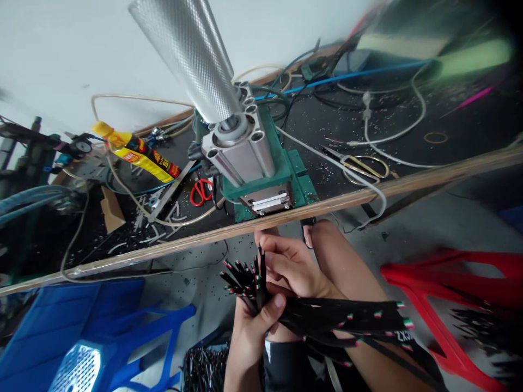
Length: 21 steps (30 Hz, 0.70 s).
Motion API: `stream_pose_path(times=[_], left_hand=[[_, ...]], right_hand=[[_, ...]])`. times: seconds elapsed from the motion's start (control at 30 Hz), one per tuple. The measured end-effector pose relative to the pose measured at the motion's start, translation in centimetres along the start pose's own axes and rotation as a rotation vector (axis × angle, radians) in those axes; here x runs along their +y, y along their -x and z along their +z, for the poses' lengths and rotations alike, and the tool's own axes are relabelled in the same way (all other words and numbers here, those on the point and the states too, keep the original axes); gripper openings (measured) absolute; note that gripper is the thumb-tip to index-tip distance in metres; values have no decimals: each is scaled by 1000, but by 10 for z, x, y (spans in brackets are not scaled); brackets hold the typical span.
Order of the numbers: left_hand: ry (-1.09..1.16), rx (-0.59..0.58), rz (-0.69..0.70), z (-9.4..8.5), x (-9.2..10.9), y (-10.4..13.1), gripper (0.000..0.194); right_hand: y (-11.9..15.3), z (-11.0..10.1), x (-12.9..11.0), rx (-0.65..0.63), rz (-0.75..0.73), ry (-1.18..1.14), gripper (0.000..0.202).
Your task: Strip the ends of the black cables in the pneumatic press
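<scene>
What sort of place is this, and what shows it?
Probably a small wiring workshop: what looks like a pneumatic press, red-handled scissors on the workbench, and a bundle of black cables.

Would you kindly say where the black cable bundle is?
The bundle is lower centre in the head view, in the left hand beside the right hand.

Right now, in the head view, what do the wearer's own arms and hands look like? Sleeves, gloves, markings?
Left hand and right hand: both bare, no gloves. Left forearm and right forearm: no sleeves on the parts that show; the right one is partly covered. I can't make out any watch, ring or marking.
</scene>
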<state>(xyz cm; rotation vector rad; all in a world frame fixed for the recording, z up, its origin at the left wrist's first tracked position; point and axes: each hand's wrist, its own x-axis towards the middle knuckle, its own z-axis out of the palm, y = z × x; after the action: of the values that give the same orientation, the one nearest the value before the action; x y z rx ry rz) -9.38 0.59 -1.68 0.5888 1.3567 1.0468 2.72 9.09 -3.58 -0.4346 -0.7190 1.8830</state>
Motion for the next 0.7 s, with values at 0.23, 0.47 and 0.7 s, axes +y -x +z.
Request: stream_pose_path(times=[0.23, 0.47, 0.7], left_hand=[[-70, -116, 31, -5, -17, -9, 54], [-47, -158, 1, 5, -4, -11, 54], [-72, -189, 7, 7, 2, -16, 53]], right_hand=[[-8, 0, -26, 205, -195, 71, 31], [-17, -3, -23, 188, -150, 277, 34], [-18, 1, -34, 239, -243, 585, 43]])
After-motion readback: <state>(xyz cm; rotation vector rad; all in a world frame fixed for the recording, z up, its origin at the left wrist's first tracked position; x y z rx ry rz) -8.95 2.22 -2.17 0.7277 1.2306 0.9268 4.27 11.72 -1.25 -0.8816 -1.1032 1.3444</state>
